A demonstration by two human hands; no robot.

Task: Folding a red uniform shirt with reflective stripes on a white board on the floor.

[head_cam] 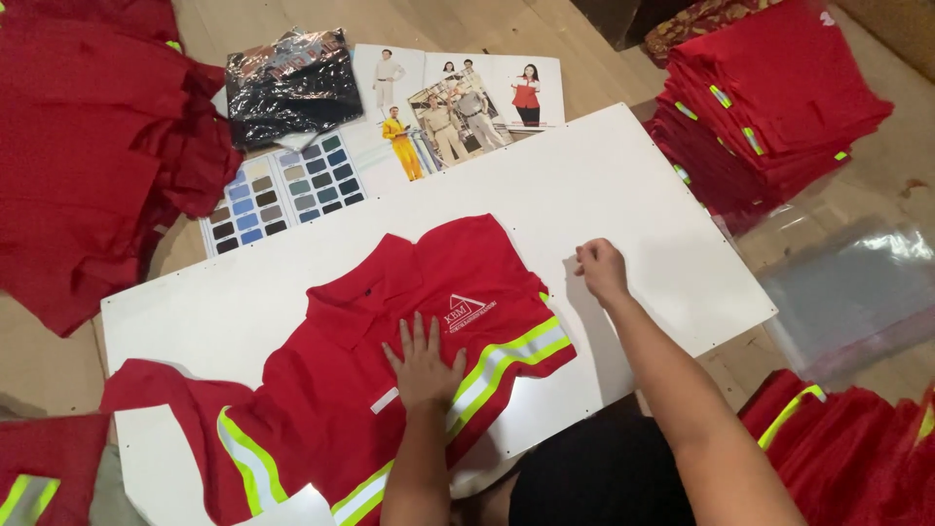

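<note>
A red polo shirt [341,390] with yellow and silver reflective stripes lies face up on a white board [604,185], collar toward the far side. My left hand [424,360] presses flat on the shirt's chest, fingers spread. My right hand [602,269] rests on the bare board just right of the shirt, fingers curled together, nothing visible in them. One sleeve is folded across the shirt's right side, under the striped band.
A stack of folded red shirts [769,107] sits at the far right, and a loose pile of red shirts [88,156] at the left. Colour swatch cards [282,195], catalogue pages [458,97] and a shiny black bag [287,83] lie beyond the board. Clear plastic bags [857,282] lie at the right.
</note>
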